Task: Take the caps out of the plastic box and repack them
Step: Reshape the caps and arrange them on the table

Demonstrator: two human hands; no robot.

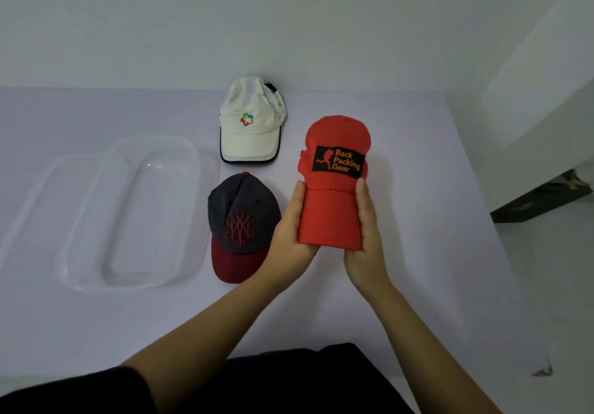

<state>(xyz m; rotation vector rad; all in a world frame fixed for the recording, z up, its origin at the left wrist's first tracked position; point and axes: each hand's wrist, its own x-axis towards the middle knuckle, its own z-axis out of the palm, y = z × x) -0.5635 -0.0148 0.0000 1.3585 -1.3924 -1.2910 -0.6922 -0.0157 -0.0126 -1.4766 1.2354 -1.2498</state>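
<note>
A red cap (334, 208) with a black "Back Packing Gear" patch is held by its brim between both hands. My left hand (289, 233) grips the brim's left edge, and my right hand (366, 246) grips the right edge. To the left of it, a dark grey cap (241, 221) with a maroon brim lies on the table. A white cap (252, 124) with a coloured logo lies beyond that, near the wall. The clear plastic box (151, 211) stands at the left with no cap inside, and its clear lid (48, 208) lies partly under it.
The pale lilac table (418, 285) meets a white wall at the back. Its right edge drops to a white floor, where a dark object (543, 198) shows. My dark-clothed lap fills the bottom of the view.
</note>
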